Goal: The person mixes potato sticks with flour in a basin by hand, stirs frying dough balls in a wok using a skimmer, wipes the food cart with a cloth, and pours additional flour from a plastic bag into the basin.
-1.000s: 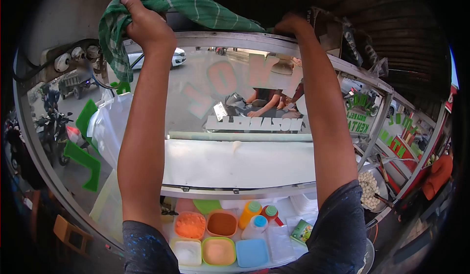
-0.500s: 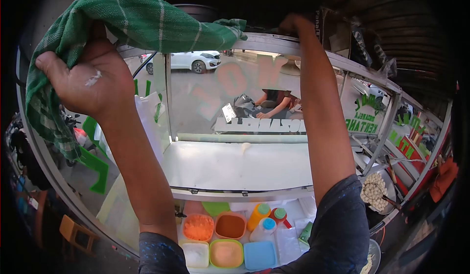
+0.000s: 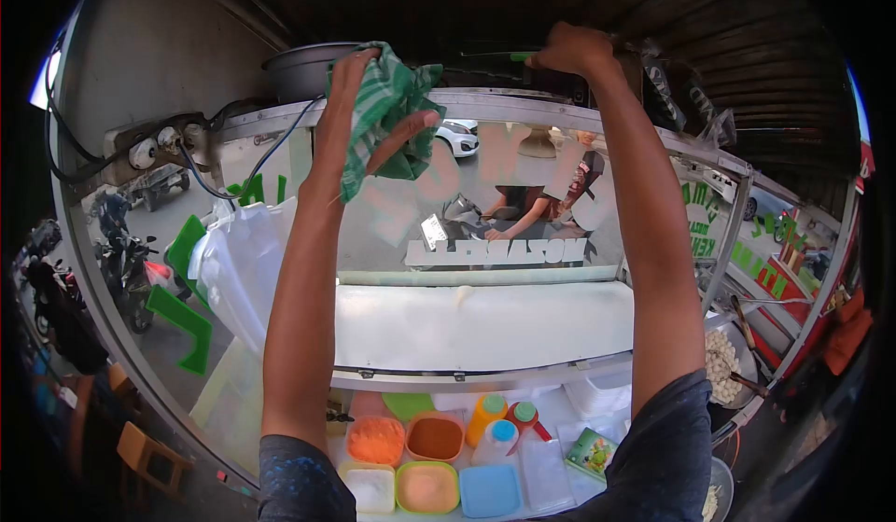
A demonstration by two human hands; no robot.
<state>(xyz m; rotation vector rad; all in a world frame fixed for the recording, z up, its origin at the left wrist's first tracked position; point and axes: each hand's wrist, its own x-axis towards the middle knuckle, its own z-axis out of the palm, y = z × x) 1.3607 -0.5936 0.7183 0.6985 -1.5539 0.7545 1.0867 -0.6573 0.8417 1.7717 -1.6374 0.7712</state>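
Note:
Bunched in my left hand (image 3: pixel 349 88) is a green checked cloth (image 3: pixel 397 83) with white lines, held up before the glass at the cart's top rail (image 3: pixel 467 100). Its thumb and fingers are around the folds. My right hand (image 3: pixel 579 51) is raised above the same rail, farther right, with curled fingers. A thin, straight object with a green part (image 3: pixel 521 56) sticks out leftward from those fingers; its kind is too dark to make out. A grey metal basin (image 3: pixel 303 67) rests on top, left of the cloth.
Below the white shelf (image 3: pixel 485 326) are an orange tub (image 3: pixel 376 440), a brown-sauce tub (image 3: pixel 436 436), a blue-lidded box (image 3: pixel 490 490) and squeeze bottles (image 3: pixel 487 417). A pan of pale balls (image 3: pixel 723 363) is at right. Cables (image 3: pixel 210 153) hang left. Beyond the glass, a person sits on a motorbike (image 3: pixel 467 214).
The cloth, earlier draped along the rail and over my left hand, is now bunched in it, farther right. My right hand has lifted above the rail with the thin green object showing.

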